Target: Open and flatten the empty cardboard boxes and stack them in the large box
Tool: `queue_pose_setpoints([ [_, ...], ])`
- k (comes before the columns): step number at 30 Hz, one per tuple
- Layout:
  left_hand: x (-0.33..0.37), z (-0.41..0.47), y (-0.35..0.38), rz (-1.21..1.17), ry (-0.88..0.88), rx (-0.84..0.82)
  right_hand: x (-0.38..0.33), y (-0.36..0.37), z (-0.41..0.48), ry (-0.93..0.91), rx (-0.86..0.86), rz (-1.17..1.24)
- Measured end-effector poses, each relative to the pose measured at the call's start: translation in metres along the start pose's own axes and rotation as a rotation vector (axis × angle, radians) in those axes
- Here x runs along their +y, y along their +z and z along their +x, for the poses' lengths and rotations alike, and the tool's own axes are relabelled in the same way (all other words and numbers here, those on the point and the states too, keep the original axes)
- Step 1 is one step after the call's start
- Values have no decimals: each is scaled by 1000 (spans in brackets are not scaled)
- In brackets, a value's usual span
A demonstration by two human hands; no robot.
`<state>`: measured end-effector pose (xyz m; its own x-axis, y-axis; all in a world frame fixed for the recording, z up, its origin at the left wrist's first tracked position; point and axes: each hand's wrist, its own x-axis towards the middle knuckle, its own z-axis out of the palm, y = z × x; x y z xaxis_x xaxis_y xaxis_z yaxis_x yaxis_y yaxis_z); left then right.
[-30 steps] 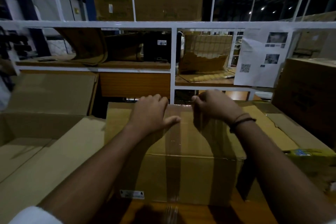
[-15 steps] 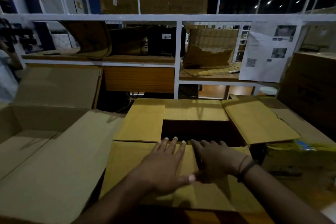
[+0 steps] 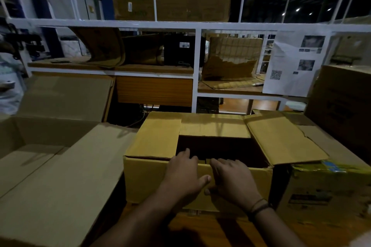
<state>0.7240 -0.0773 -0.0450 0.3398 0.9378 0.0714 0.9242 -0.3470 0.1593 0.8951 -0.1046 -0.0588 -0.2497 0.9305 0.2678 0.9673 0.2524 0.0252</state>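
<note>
**Box open on top, its base not yet undone**

Risks: the large box (image 3: 60,166) on the left has a long flap lying out toward the open box (image 3: 200,178). If the open box is tipped or swung that way, it could catch that flap. The open box's own right flap overhangs the printed box (image 3: 325,188) just beside it and may snag there. Flattening it probably means undoing its underside. If both hands pull on one wall only, that wall may crease or the box may slide on the tabletop (image 3: 200,230).

Containers: the large box shows pale cardboard at its bottom, and I cannot tell whether that is its own floor or a flattened sheet. The open box's inside is dark, and nothing shows in it.

The left hand (image 3: 184,174) and right hand (image 3: 230,180) sit side by side on its near wall. Each has its fingers hooked over the rim and its thumb on the front, gripping it.
</note>
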Motion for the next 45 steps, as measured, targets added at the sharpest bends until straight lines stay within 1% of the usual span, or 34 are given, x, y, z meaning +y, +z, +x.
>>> queue_pose_setpoints([
  [2, 0, 2, -10, 43, -47, -12, 1, 0, -1, -4, -7, 13],
  [6, -33, 14, -35, 35, -222, 144, 4, -4, -1, -1, -30, 82],
  [8, -64, 18, -45, 49, -297, 174, 6, -9, 0, -2, -53, 119],
  [11, -111, 18, -43, 95, -412, 144, 8, -15, 3, 6, -90, 158],
  [13, -130, 13, -33, 15, -507, 87, 8, -16, 6, 17, -111, 164],
  [15, -136, 8, -24, -48, -530, 60, 7, -17, 7, 22, -117, 143],
  [17, -137, 7, -21, -58, -514, 68, 7, -18, 8, 30, -122, 144],
  [22, -130, 8, -26, -30, -498, 0, 6, -22, 4, 40, -170, 135],
  [26, -118, 10, -25, -17, -367, 21, 11, -27, -4, 33, -236, 174],
  [29, -106, 10, -22, -33, -263, 31, 22, -34, -13, 31, -356, 263],
  [32, -90, 13, -17, -53, -183, 25, 25, -42, -18, 57, -431, 303],
  [34, -79, 18, -16, -123, -158, 33, 25, -48, -13, 131, -486, 441],
  [36, -70, 25, -17, -180, -131, -29, 25, -49, -2, 207, -526, 561],
  [38, -62, 35, -18, -170, -94, -127, 25, -45, 14, 231, -540, 516],
  [42, -60, 56, -23, -147, -61, -286, 28, -36, 50, 248, -621, 296],
  [43, -61, 60, -27, -140, -48, -314, 32, -36, 58, 249, -620, 257],
  [45, -64, 66, -37, -111, -12, -309, 43, -36, 70, 249, -551, 205],
])
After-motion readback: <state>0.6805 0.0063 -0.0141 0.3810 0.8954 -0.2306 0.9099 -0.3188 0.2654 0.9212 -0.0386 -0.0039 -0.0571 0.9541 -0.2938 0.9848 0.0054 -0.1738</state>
